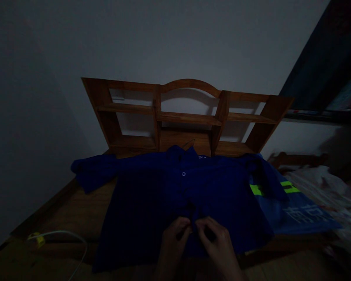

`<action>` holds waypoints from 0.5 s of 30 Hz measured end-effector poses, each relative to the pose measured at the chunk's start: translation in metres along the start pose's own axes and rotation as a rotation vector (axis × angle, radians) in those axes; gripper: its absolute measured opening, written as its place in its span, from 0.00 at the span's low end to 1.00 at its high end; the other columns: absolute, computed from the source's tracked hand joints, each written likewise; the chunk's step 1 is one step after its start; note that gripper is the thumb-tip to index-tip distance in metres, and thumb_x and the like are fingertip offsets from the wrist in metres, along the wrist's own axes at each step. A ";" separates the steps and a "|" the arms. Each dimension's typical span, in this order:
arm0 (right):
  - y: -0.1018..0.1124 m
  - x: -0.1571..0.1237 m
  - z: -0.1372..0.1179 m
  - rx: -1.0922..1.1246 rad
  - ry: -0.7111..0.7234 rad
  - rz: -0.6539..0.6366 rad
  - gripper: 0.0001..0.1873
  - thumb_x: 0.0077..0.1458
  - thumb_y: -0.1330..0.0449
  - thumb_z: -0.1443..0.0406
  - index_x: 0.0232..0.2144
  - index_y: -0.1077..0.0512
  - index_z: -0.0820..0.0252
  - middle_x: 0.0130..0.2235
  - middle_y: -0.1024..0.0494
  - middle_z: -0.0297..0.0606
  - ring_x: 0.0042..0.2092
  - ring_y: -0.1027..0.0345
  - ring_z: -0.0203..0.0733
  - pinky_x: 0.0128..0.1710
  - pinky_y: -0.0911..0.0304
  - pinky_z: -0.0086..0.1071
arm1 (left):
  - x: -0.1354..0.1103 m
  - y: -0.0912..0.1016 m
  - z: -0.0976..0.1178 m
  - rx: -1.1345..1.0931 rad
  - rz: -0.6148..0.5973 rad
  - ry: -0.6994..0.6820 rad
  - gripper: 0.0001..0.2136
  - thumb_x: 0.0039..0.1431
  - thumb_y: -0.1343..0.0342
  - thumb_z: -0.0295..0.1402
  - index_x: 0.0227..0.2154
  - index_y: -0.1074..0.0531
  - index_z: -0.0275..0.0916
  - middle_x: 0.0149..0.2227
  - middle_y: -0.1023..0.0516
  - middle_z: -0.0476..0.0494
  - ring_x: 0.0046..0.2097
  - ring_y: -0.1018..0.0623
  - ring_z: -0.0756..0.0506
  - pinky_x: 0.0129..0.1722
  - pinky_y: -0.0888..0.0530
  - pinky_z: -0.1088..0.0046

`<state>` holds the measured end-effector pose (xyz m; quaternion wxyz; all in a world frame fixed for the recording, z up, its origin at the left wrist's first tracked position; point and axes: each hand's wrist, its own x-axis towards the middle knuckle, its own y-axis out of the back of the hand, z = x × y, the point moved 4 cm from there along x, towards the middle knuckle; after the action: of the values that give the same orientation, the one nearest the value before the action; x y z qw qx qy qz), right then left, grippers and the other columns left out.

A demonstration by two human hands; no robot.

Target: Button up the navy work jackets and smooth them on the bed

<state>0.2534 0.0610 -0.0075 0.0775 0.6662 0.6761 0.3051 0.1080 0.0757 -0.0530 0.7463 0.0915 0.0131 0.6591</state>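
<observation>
A dark blue collared cloth shirt lies spread front-up beneath and beyond both hands, its collar farthest away and its hem nearest the wearer. The left hand and the right hand meet low on its front opening, just beside each other, each with thumb and forefinger drawn together on the fabric in what looks like a pinch. A small pale round button shows farther up the front, beyond the left hand; whatever sits between the fingertips is too dark to make out.

The step in hand appears to be work on the lower front opening; whether its edges are being joined or parted, I cannot tell. The next move likely calls for one hand to steady the cloth while the other makes a small, precise fingertip adjustment.

Under the shirt is a brown wooden worktop, with a brown wooden open shelf unit beyond the hands. Right of the right hand, partly under a sleeve, lies a blue item with a fluorescent yellow stripe. Well left of the left hand runs a thin white cable.
</observation>
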 end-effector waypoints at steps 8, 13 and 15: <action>0.002 0.012 0.005 0.026 -0.057 -0.065 0.08 0.56 0.44 0.63 0.29 0.29 0.60 0.31 0.27 0.34 0.33 0.32 0.36 0.35 0.38 0.26 | -0.002 -0.001 -0.006 0.009 -0.007 -0.011 0.09 0.57 0.52 0.30 0.36 0.27 0.40 0.38 0.23 0.45 0.42 0.24 0.47 0.42 0.27 0.76; 0.002 0.014 0.004 -0.019 -0.004 -0.105 0.06 0.56 0.44 0.63 0.30 0.30 0.59 0.32 0.28 0.35 0.33 0.33 0.35 0.35 0.38 0.27 | -0.001 0.002 0.005 -0.061 -0.027 0.017 0.08 0.58 0.52 0.31 0.34 0.28 0.39 0.35 0.24 0.46 0.39 0.24 0.47 0.39 0.26 0.75; 0.002 0.015 0.003 -0.029 0.007 -0.121 0.06 0.57 0.44 0.63 0.30 0.30 0.60 0.32 0.29 0.35 0.33 0.34 0.35 0.34 0.39 0.27 | 0.000 0.003 0.007 -0.147 -0.040 0.044 0.08 0.57 0.50 0.33 0.34 0.28 0.38 0.34 0.25 0.46 0.38 0.23 0.46 0.37 0.25 0.74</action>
<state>0.2547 0.0757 -0.0046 0.1033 0.6217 0.7110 0.3120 0.1060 0.0750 -0.0456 0.7636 0.0216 -0.0170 0.6451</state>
